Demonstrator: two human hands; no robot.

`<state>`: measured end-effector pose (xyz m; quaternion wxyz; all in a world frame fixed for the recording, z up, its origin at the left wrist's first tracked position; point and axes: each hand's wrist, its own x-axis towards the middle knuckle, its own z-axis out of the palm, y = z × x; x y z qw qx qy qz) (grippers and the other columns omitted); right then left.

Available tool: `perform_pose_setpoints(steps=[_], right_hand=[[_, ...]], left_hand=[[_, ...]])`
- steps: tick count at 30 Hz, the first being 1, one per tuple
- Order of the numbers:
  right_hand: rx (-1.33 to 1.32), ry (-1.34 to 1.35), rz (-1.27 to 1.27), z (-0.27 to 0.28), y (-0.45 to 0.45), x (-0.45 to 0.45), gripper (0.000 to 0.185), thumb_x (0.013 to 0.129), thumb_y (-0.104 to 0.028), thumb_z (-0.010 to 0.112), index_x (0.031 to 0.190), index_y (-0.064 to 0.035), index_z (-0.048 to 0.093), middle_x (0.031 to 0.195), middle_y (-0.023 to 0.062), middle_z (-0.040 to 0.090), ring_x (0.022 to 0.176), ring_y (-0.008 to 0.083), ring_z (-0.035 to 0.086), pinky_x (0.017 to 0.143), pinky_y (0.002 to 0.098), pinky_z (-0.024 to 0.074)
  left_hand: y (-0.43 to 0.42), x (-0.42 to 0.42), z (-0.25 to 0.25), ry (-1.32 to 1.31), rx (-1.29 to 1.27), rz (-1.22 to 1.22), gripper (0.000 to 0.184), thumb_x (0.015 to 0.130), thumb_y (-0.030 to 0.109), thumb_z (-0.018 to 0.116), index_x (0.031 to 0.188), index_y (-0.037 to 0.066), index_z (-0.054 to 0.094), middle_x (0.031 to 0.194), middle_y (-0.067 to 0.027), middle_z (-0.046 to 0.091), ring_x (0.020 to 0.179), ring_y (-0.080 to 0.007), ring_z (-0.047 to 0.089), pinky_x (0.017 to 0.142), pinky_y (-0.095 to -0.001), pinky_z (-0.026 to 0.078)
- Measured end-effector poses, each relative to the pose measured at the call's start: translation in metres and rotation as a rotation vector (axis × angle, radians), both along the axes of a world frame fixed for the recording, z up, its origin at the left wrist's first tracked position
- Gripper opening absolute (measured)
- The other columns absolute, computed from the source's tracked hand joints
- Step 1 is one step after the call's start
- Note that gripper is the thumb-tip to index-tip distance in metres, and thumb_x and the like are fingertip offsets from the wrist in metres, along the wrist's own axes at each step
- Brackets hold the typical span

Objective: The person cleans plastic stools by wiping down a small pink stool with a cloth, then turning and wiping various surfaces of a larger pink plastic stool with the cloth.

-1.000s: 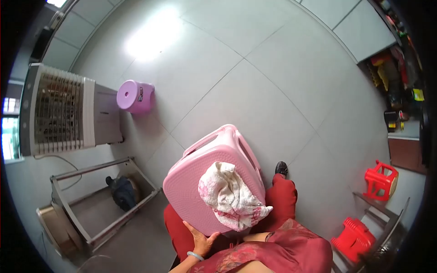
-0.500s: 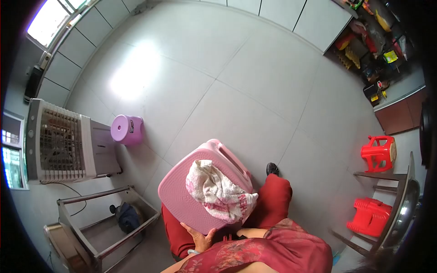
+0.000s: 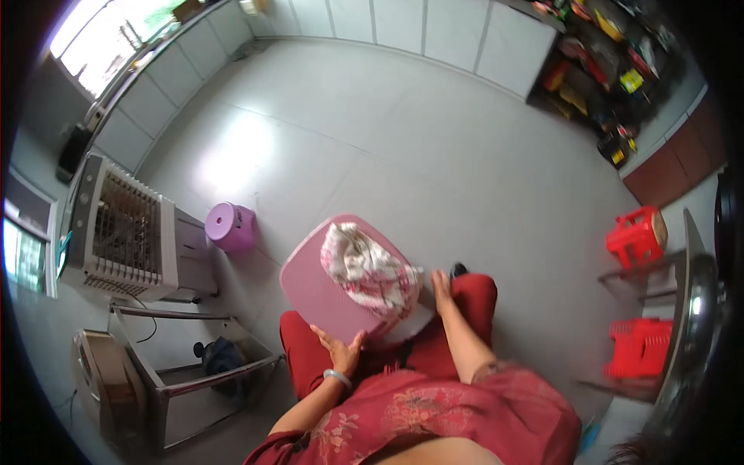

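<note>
A pink plastic stool [image 3: 310, 291] stands between my knees, its textured seat facing up toward me. On the seat lies a crumpled white cloth with pink and red print [image 3: 364, 267], spread toward the right edge. My left hand [image 3: 341, 351], with a pale bracelet at the wrist, rests at the stool's near edge, fingers apart. My right hand [image 3: 442, 288] is at the stool's right side, near the corner of the cloth. Its fingers point away from me and are partly blurred, so I cannot make out any grip.
A purple stool [image 3: 231, 226] stands beside an air cooler [image 3: 128, 229] at the left. Nearer me is a metal frame [image 3: 194, 380] with a dark object inside. Red stools [image 3: 637, 236] and a dark-framed chair are at the right. White cabinets [image 3: 453, 35] line the far wall.
My right hand has come into view and reached the stool's right side. The stool's seat looks more tilted and sits farther from me. The view has shifted, showing more of the far cabinets.
</note>
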<state>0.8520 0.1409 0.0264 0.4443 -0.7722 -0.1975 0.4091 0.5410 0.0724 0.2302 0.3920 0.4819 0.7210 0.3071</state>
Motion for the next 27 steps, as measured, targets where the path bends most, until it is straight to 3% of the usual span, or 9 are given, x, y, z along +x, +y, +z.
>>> perform_pose_setpoints(steps=[2,3,4,6,12,15,18,22,27], right_hand=[[0.19,0.099,0.147,0.118,0.037,-0.023,0.053,0.098,-0.043,0.05,0.132,-0.0027,0.055,0.127,0.0113,0.059,0.12,0.0215,0.051,0.103,0.0331,0.0374],[0.225,0.129,0.274,0.131,0.054,-0.029,0.06,0.098,-0.045,0.05,0.14,-0.0012,0.047,0.141,0.0135,0.051,0.132,0.0224,0.044,0.111,0.0327,0.0309],[0.271,0.17,0.383,0.133,0.07,-0.036,0.066,0.097,-0.052,0.047,0.136,0.001,0.049,0.138,0.019,0.053,0.13,0.0299,0.048,0.109,0.0359,0.0349],[0.125,0.166,0.584,0.177,0.08,-0.053,0.066,0.095,-0.05,0.05,0.137,0.0,0.049,0.139,0.02,0.052,0.132,0.0307,0.046,0.109,0.0373,0.0353],[0.136,-0.044,0.592,0.17,0.061,-0.048,0.06,0.092,-0.04,0.058,0.137,-0.001,0.049,0.134,0.0236,0.055,0.129,0.0322,0.05,0.105,0.0382,0.04],[0.13,-0.098,0.519,0.167,0.045,-0.051,0.056,0.096,-0.029,0.056,0.142,0.0002,0.043,0.132,0.0187,0.058,0.121,0.0252,0.055,0.102,0.033,0.0413],[0.23,-0.007,0.367,0.154,0.038,-0.049,0.051,0.093,-0.031,0.055,0.134,-0.0006,0.051,0.122,0.0224,0.063,0.117,0.0327,0.059,0.098,0.0379,0.0444],[0.15,0.033,0.31,0.183,0.02,-0.03,0.045,0.097,-0.02,0.05,0.137,-0.0005,0.048,0.122,0.0104,0.064,0.111,0.0173,0.057,0.096,0.0306,0.0424],[0.176,-0.108,0.18,0.171,0.005,0.002,0.049,0.09,-0.025,0.051,0.133,-0.0017,0.05,0.131,0.0226,0.057,0.122,0.0362,0.053,0.1,0.041,0.0415]], left_hand=[[0.0,0.0,0.002,0.066,-0.019,-0.034,0.132,0.074,0.039,0.082,0.148,-0.001,-0.019,0.155,-0.0313,-0.005,0.144,-0.0465,0.008,0.117,-0.0468,0.019],[0.001,-0.002,-0.005,0.07,-0.019,-0.038,0.131,0.075,0.039,0.082,0.147,-0.002,-0.02,0.155,-0.0323,-0.006,0.144,-0.0465,0.008,0.118,-0.0468,0.019],[0.0,-0.001,-0.003,0.051,0.021,-0.043,0.131,0.075,0.04,0.081,0.148,-0.002,-0.02,0.155,-0.0321,-0.007,0.144,-0.0466,0.007,0.118,-0.047,0.017],[0.0,-0.003,-0.01,0.078,0.042,-0.047,0.132,0.074,0.041,0.082,0.148,-0.001,-0.019,0.155,-0.0321,-0.006,0.144,-0.0466,0.006,0.118,-0.0473,0.017],[0.006,-0.009,0.005,0.036,0.025,-0.068,0.135,0.07,0.044,0.084,0.148,-0.004,-0.015,0.154,-0.034,0.002,0.144,-0.0464,0.01,0.118,-0.0472,0.018],[0.019,-0.024,-0.013,0.08,0.114,-0.159,0.134,0.069,0.047,0.084,0.149,-0.007,-0.011,0.154,-0.0341,0.006,0.143,-0.0468,0.013,0.118,-0.0461,0.018],[0.043,-0.03,-0.013,0.077,0.138,-0.255,0.134,0.069,0.048,0.083,0.149,-0.008,-0.008,0.154,-0.0341,0.008,0.143,-0.0469,0.015,0.118,-0.0454,0.019],[0.083,-0.02,-0.014,0.025,0.148,-0.378,0.13,0.069,0.047,0.083,0.149,-0.009,-0.003,0.154,-0.0334,0.012,0.144,-0.0428,0.016,0.118,-0.0428,0.019],[0.131,0.008,-0.022,0.011,0.182,-0.509,0.113,0.079,0.041,0.075,0.15,-0.009,0.003,0.155,-0.0303,0.014,0.145,-0.0401,0.015,0.119,-0.0405,0.016]])
